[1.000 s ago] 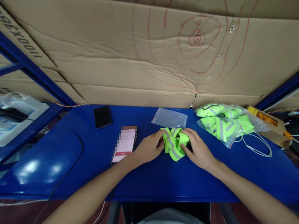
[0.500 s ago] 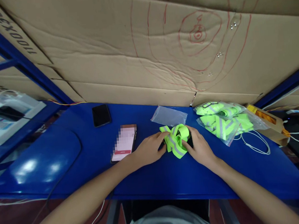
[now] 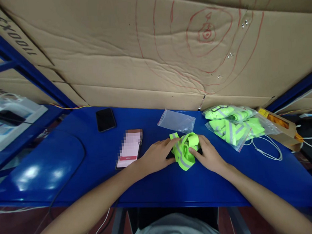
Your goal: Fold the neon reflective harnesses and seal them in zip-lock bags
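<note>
Squarely at mid-table, clutching a bunched neon-yellow reflective strap from both sides — curling the fingers of the left hand onto its left edge, pinching its right-side loops between thumb and fingers of the right hand. Holding the strap down against the blue table, just in front of an empty clear bag. Working with a lit phone near the left hand, a dark phone beyond it — and filled bags of like straps to the right.
</note>
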Demonstrator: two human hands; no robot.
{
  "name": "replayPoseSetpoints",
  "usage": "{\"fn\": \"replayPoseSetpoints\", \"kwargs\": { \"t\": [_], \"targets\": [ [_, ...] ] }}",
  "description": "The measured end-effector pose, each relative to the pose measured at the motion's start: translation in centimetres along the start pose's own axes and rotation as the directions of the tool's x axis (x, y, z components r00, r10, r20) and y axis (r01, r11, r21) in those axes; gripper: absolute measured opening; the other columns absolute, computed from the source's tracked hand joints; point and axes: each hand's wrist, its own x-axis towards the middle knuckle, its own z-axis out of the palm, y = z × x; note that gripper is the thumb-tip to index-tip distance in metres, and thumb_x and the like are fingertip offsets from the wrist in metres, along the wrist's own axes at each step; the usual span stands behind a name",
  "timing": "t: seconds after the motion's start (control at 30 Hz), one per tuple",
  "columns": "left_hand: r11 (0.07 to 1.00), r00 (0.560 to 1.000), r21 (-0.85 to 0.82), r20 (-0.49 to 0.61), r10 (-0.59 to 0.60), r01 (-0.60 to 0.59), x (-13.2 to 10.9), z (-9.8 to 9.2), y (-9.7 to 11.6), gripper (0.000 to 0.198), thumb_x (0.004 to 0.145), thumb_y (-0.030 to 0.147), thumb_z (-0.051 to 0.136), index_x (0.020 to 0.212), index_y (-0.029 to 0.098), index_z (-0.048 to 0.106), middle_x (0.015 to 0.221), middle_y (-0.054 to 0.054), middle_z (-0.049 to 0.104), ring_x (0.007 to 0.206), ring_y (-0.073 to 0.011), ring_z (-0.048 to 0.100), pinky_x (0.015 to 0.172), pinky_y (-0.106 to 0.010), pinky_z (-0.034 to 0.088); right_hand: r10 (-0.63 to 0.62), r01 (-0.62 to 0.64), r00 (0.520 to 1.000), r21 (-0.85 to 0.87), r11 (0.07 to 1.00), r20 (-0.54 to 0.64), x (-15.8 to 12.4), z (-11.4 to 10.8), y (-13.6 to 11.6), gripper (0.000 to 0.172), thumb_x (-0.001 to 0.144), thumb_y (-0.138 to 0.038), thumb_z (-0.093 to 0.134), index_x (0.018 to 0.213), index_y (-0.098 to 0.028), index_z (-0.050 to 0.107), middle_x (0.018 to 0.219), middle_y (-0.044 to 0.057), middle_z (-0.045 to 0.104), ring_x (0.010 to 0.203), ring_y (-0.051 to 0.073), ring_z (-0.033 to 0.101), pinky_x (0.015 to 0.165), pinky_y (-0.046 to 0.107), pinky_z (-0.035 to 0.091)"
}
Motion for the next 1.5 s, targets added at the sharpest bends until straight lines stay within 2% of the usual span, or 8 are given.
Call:
{"fn": "replayPoseSetpoints", "kwargs": {
  "t": [0.2, 0.37, 0.73, 0.83, 1.0, 1.17, 1.3, 1.5],
  "targets": [
    [0.997, 0.998, -0.072, 0.065, -0.004, 0.009, -0.3, -0.2, 0.9, 0.056, 0.097, 0.035, 0.064, 0.146, 0.016, 0.045, 0.126, -0.019, 0.071, 0.108, -0.0395, 0.073, 0.093, -0.051, 0.053, 0.05, -0.066, 0.996, 0.256, 0.965, 0.069, 0.0, -0.6, -0.3, 0.049, 0.104, -0.06, 0.045, 0.125, -0.019, 0.063, 0.117, 0.014, 0.068, 0.107, 0.029, 0.066, 0.098, 0.046, 0.053],
    [0.945, 0.994, -0.321, 0.108, -0.022, 0.056, -0.6, -0.9, 1.7, 0.025, 0.101, 0.027, 0.048, 0.123, 0.015, 0.051, 0.087, -0.007, 0.071, 0.075, -0.0257, 0.071, 0.071, -0.035, 0.05, 0.012, -0.066, 0.993, 0.478, 0.876, 0.115, 0.0, -1.0, 0.1, 0.055, 0.101, -0.068, 0.044, 0.129, -0.024, 0.062, 0.113, 0.008, 0.071, 0.102, 0.026, 0.069, 0.089, 0.038, 0.056],
    [0.464, 0.975, -0.869, 0.216, 0.048, 0.17, -0.1, 0.9, 1.4, 0.06, 0.103, 0.07, 0.037, 0.094, 0.014, 0.057, 0.08, -0.008, 0.068, 0.067, -0.0157, 0.068, 0.068, -0.031, 0.059, 0.162, -0.226, 0.974, 0.772, 0.594, 0.161, 0.1, -1.8, 0.5, 0.059, 0.09, -0.06, 0.071, 0.138, -0.03, 0.056, 0.133, 0.006, 0.068, 0.117, 0.026, 0.067, 0.095, 0.036, 0.056],
    [0.392, 0.982, -0.906, 0.184, 0.031, 0.157, 0.0, 1.3, 1.3, 0.056, 0.101, 0.067, 0.048, 0.118, 0.014, 0.057, 0.089, -0.009, 0.07, 0.072, -0.0156, 0.07, 0.068, -0.029, 0.057, 0.247, -0.278, 0.956, 0.771, 0.574, 0.161, 0.3, -1.5, 0.3, 0.062, 0.093, -0.065, 0.063, 0.142, -0.029, 0.051, 0.132, 0.009, 0.069, 0.114, 0.028, 0.07, 0.091, 0.04, 0.059],
    [0.297, 0.99, -0.944, 0.139, -0.035, 0.143, 0.1, 0.3, 1.0, 0.092, 0.094, 0.036, 0.073, 0.162, 0.031, 0.012, 0.121, -0.013, 0.067, 0.097, -0.0226, 0.075, 0.076, -0.033, 0.059, 0.379, -0.179, 0.922, 0.786, 0.591, -0.075, 1.0, -2.0, 0.1, 0.059, 0.085, -0.055, 0.076, 0.135, -0.03, 0.055, 0.138, 0.009, 0.065, 0.114, 0.027, 0.069, 0.09, 0.04, 0.06],
    [0.369, 0.992, -0.921, 0.118, -0.052, 0.129, 0.2, -0.9, 0.7, 0.065, 0.098, 0.025, 0.062, 0.156, 0.024, 0.031, 0.111, -0.01, 0.071, 0.097, -0.0207, 0.074, 0.08, -0.032, 0.057, 0.474, -0.158, 0.868, 0.82, 0.55, -0.15, 0.9, -2.3, 0.0, 0.044, 0.084, -0.054, 0.078, 0.114, -0.026, 0.062, 0.114, 0.007, 0.074, 0.105, 0.026, 0.073, 0.085, 0.038, 0.062],
    [0.609, 0.993, -0.787, 0.044, -0.106, 0.1, 0.0, -1.2, 1.0, 0.048, 0.102, 0.033, 0.058, 0.146, 0.019, 0.048, 0.091, -0.005, 0.072, 0.082, -0.0166, 0.07, 0.074, -0.028, 0.054, 0.486, -0.196, 0.863, 0.8, 0.567, -0.134, 0.4, -2.2, -0.2, 0.039, 0.09, -0.056, 0.071, 0.112, -0.026, 0.062, 0.104, 0.006, 0.076, 0.1, 0.026, 0.075, 0.083, 0.039, 0.063],
    [0.838, 1.0, -0.545, -0.027, -0.006, -0.01, -0.6, -1.9, 1.9, 0.042, 0.101, 0.029, 0.057, 0.142, 0.021, 0.06, 0.076, 0.001, 0.07, 0.067, -0.0121, 0.066, 0.066, -0.023, 0.048, 0.194, 0.05, 0.88, 0.49, 0.87, -0.434, -0.3, -3.2, -0.1, 0.025, 0.09, -0.037, 0.077, 0.112, -0.027, 0.072, 0.119, 0.006, 0.072, 0.12, 0.027, 0.066, 0.103, 0.044, 0.053]
  ]
}}
